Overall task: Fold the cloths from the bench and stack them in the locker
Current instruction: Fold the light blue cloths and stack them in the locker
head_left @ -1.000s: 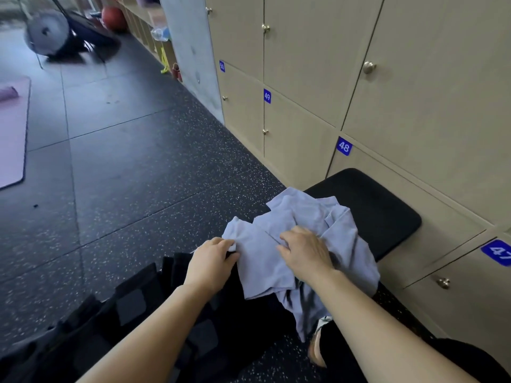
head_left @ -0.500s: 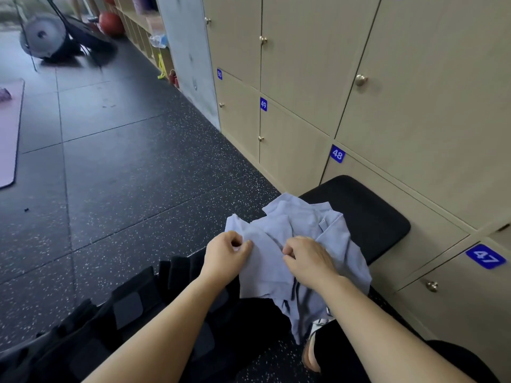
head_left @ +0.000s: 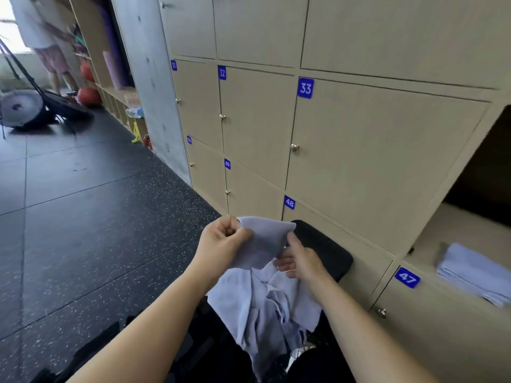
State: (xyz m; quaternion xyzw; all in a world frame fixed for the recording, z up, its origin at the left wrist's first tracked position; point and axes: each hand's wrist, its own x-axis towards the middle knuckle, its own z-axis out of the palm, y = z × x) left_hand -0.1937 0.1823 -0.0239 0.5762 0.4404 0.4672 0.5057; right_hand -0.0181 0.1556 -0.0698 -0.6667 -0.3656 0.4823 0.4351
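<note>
I hold a pale blue-grey cloth up above the black padded bench. My left hand grips its upper left corner in a fist. My right hand pinches the cloth's right edge, thumb pointing up. Below them a crumpled heap of more blue-grey cloths lies on the bench and on my lap. At the far right an open locker holds a folded stack of the same cloths on its floor.
Shut beige locker doors numbered 32, 33, 48, 49 fill the wall ahead; door 47 sits below the open locker. Dark speckled floor spreads left. A person, red balls and a fan stand far back left.
Both hands have lifted one cloth up off the heap and spread it between them. The view has tilted up and right, bringing the open locker with its folded stack into sight.
</note>
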